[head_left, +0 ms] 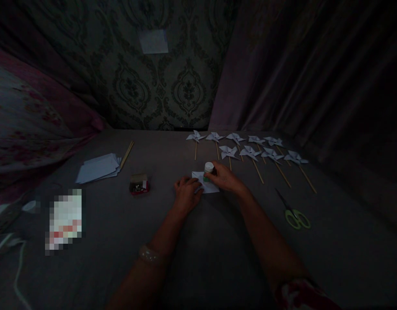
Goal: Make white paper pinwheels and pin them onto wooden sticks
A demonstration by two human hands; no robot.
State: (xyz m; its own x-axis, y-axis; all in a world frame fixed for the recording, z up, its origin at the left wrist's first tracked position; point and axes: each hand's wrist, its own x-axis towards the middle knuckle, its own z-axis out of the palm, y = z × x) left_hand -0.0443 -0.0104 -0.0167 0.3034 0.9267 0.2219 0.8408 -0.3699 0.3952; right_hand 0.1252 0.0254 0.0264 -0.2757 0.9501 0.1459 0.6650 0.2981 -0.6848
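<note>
A small white square of paper (210, 186) lies on the dark cloth in front of me. My left hand (186, 191) rests on its left edge with curled fingers pressing it down. My right hand (224, 178) is closed round a small glue bottle (209, 167) with a white cap, held upright over the paper. Beyond them lie several finished white paper pinwheels (250, 151) on wooden sticks, in two rows.
Green-handled scissors (294, 214) lie to the right. A small red box of pins (139, 184) sits left of the paper. Further left are a stack of white paper sheets (98, 168) and spare wooden sticks (126, 155). A patterned wall and curtain stand behind.
</note>
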